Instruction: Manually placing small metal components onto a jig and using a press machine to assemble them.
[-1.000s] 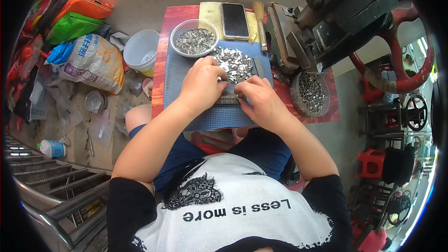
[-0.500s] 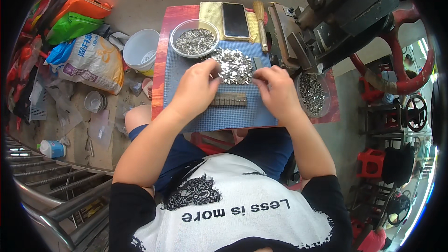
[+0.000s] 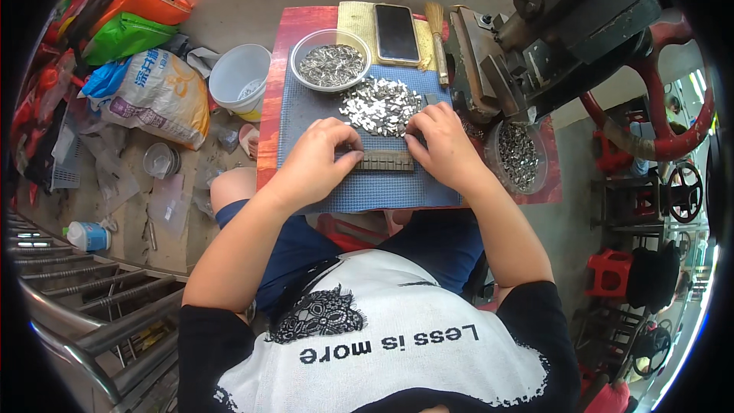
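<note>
On the blue textured mat (image 3: 344, 197) lies a narrow slotted metal bar (image 3: 387, 161), crosswise in front of me. My left hand (image 3: 325, 154) is curled at its left end, with thumb and fingertips closed on that end. At the opposite end is my right hand (image 3: 442, 142), its thumb and fingers bent together beside the bar and the near edge of a pile. Whatever its fingertips hold is too small or hidden to make out. The loose pile of small shiny metal pieces (image 3: 380, 105) spreads just beyond both hands.
Behind the pile stand a clear bowl of metal pieces (image 3: 331, 63), a phone (image 3: 397, 33) and a straw brush (image 3: 438, 42). A machine with a red handwheel (image 3: 656, 138) rises at right, beside a tub of metal pieces (image 3: 518, 154). A white bucket (image 3: 238, 76) sits at left.
My left hand has come nearer to me, down to the bar's left end. My right hand has shifted left, close to the other end. The bar stays put on the mat.
</note>
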